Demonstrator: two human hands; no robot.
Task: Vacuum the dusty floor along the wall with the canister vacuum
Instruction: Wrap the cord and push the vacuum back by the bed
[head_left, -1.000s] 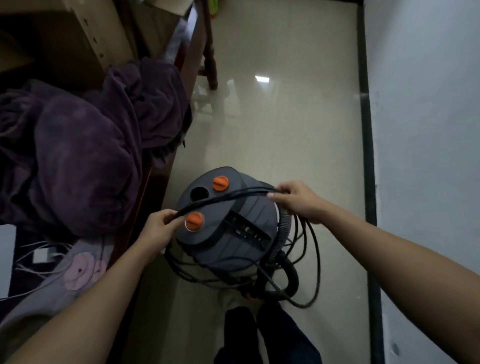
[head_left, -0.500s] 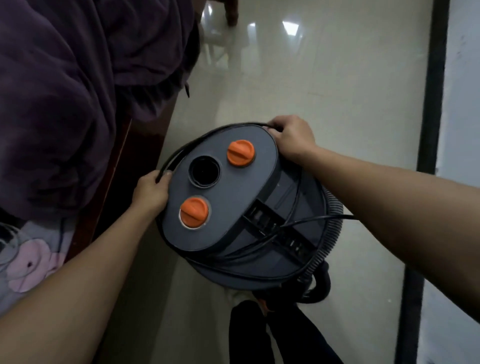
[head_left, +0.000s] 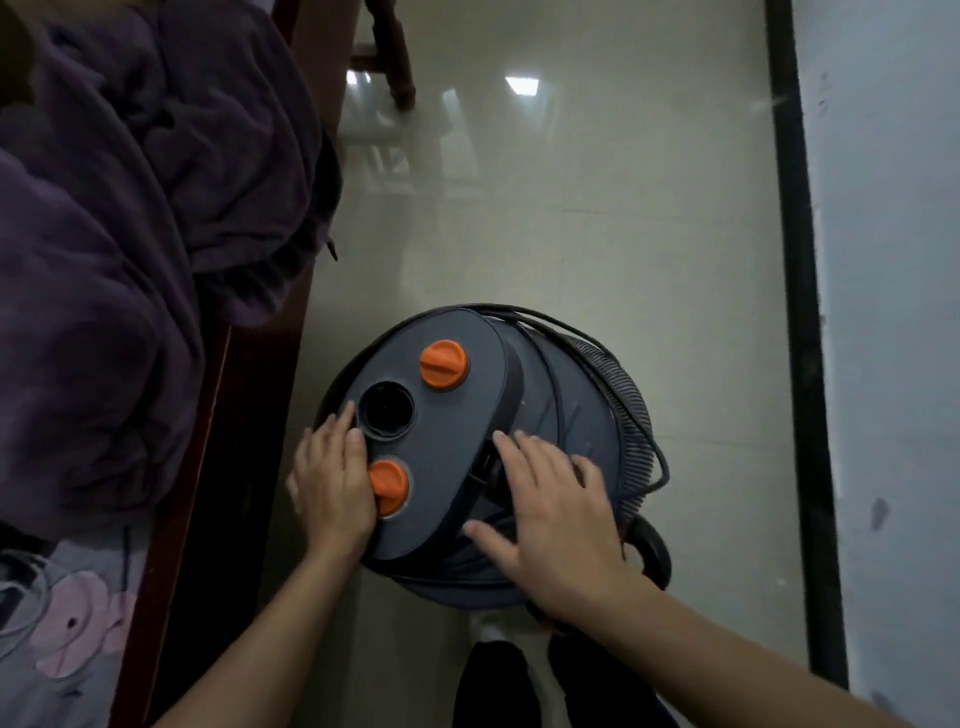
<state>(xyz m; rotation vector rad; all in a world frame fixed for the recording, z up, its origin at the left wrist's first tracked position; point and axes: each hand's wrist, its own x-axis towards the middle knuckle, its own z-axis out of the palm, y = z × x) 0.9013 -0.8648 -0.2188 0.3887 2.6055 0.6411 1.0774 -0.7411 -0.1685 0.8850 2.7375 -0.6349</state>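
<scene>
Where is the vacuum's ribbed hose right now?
In the head view, the ribbed hose curves round the right side of the canister vacuum, between the right hand and the dark baseboard strip along the wall.

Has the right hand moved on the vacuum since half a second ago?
Yes. The right hand left the far rim beside the far orange knob and came toward the person; it now lies flat on the near side of the canister vacuum.

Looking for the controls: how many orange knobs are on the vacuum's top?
2. The far orange knob sits beyond the open port; the near orange knob lies partly under the left hand. Others may hide under the right hand.
</scene>
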